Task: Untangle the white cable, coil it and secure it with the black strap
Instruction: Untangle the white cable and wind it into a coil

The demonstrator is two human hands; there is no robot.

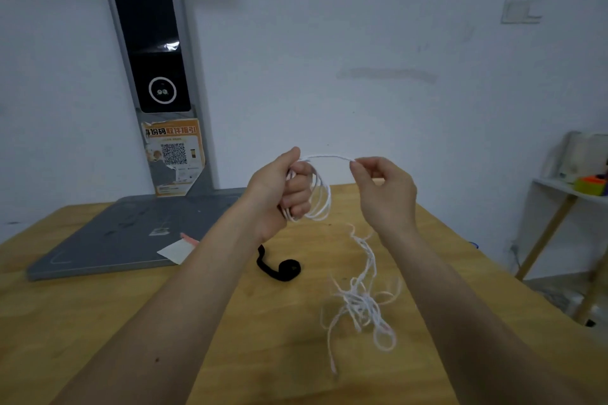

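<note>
— Fingers of the left hand (283, 187) curl round several loops of the white cable (320, 194), coil hanging just past the knuckles, above the wooden table (98, 322).

— And the right hand (383, 194)?

— Thumb and forefinger pinch the strand arching across from the coil. Below, the rest drops to a blurred tangle on the table.

— The black strap (283, 268)?

— Lying on the table, beneath the left wrist, near the tangle, untouched.

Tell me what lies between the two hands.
Head view: a short span of white cable bridges the left hand and right hand.
</note>
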